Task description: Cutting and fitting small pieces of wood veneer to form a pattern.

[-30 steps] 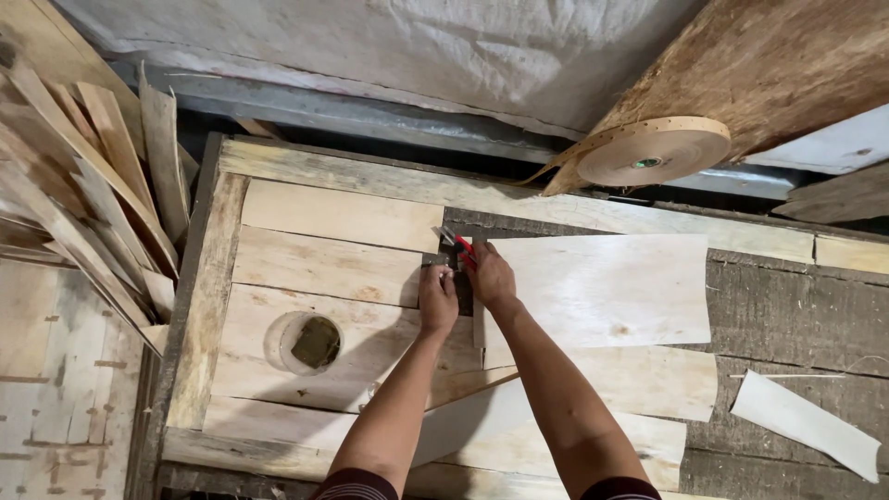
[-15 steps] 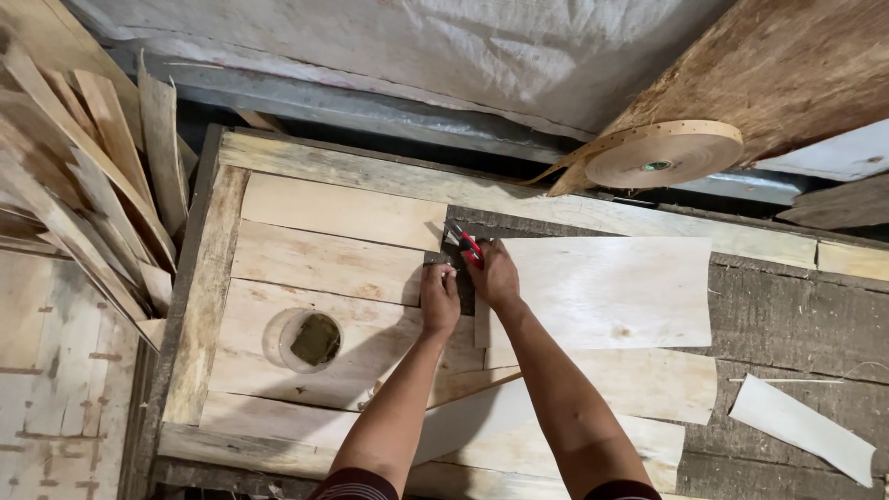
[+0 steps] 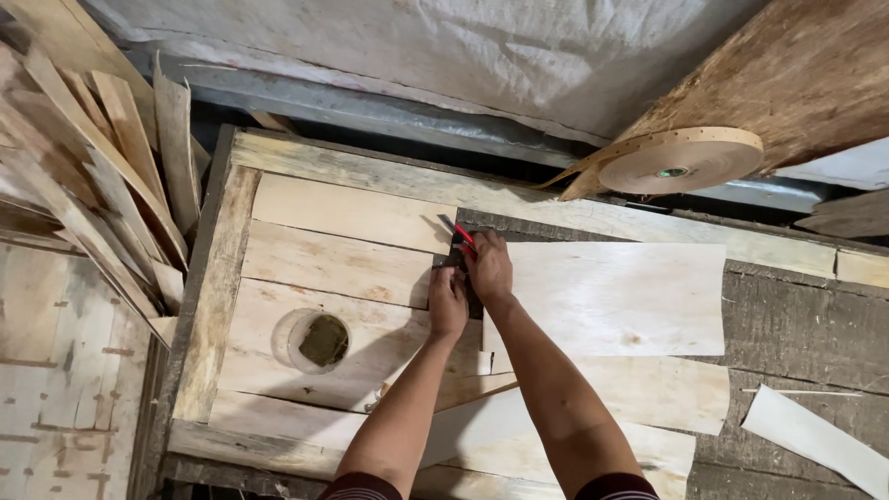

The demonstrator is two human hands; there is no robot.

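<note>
- Right hand (image 3: 489, 268) fingers closed on a red-handled knife (image 3: 457, 231), at the left edge of the veneer sheet (image 3: 611, 301) on the worktop (image 3: 333, 268).
- Left hand (image 3: 448, 301) fingers curled, pinning that edge.
- Likely trimming; next needs a steady, straight pull.

veneer sheet (image 3: 611, 301) right of hands (image 3: 470, 282), tape roll (image 3: 681, 159) behind

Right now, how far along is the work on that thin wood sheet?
Done: the thin wood sheet lies flat on the plank bench. In hand: the right hand holds a red-handled cutter at the sheet's left edge, and the left hand presses beside it. Left: more sheets lie underneath, and the tape roll is untouched.
</note>
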